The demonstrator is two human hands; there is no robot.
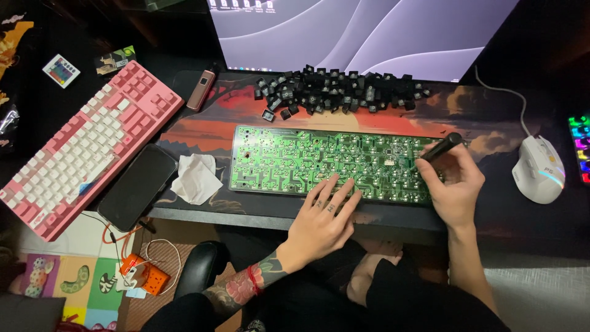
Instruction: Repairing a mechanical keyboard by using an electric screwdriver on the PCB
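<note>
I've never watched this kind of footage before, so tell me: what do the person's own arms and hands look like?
Both arms are bare, with no sleeves or gloves. The left hand has small dark tattoos on its fingers; its forearm carries a large floral tattoo and a red string bracelet at the wrist. The right hand shows no markings.

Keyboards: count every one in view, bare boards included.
3: a pink keyboard at left, a bare green circuit board under both hands, and a lit keyboard edge at far right, mostly cut off.
</note>
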